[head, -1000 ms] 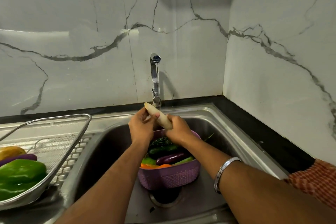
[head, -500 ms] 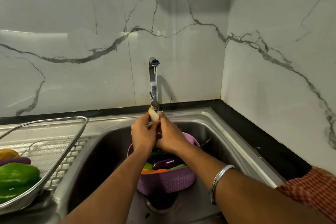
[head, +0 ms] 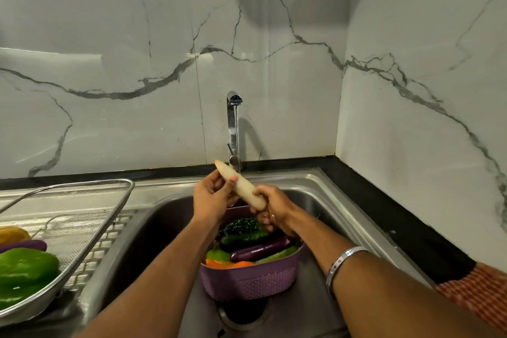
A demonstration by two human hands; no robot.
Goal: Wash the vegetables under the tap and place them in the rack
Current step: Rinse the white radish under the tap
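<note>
Both hands grasp a white radish (head: 241, 185) under the tap (head: 232, 129), over the sink (head: 340, 200): the left hand (head: 211, 197) pinches its upper part, the right hand (head: 274, 210) wraps its hidden lower end. The rack (head: 82, 217), cut off at left, holds a green pepper (head: 24, 269).

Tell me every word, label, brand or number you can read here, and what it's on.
None: no readable text anywhere in this view.
The tap, sink, purple basket and wire rack carry no visible lettering.
The bracelet has small marks, too blurred to read.
</note>
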